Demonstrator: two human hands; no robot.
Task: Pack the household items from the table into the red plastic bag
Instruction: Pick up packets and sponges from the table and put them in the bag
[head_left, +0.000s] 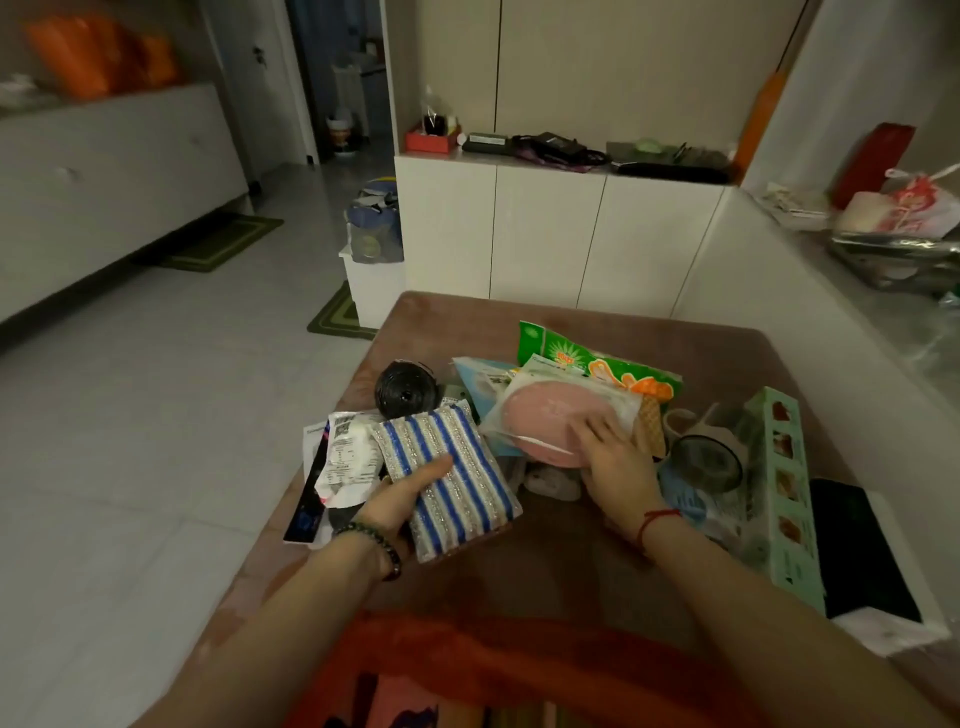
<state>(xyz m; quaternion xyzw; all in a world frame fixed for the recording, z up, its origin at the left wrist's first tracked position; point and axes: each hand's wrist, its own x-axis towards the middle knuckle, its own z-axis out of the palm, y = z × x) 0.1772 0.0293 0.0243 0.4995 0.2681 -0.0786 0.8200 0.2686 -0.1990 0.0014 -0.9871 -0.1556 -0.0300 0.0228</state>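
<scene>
The red plastic bag (498, 660) lies open at the near edge of the brown table (561, 561), below my forearms. My left hand (400, 499) grips a blue-and-silver striped sponge pack (457, 478) just above the table. My right hand (613, 452) is closed on the near edge of a pink round item in clear wrapping (550, 415) and holds it tilted over the pile. Behind it lie a green and orange snack packet (602, 364), a black roll (408, 389) and a paper receipt (345, 457).
A long pale-green box (784, 483) and a clear lidded jar (706, 460) sit at the table's right. A dark flat packet (306, 509) hangs off the left edge. White cabinets (545, 234) stand behind, a cluttered counter (893, 244) to the right, and open floor to the left.
</scene>
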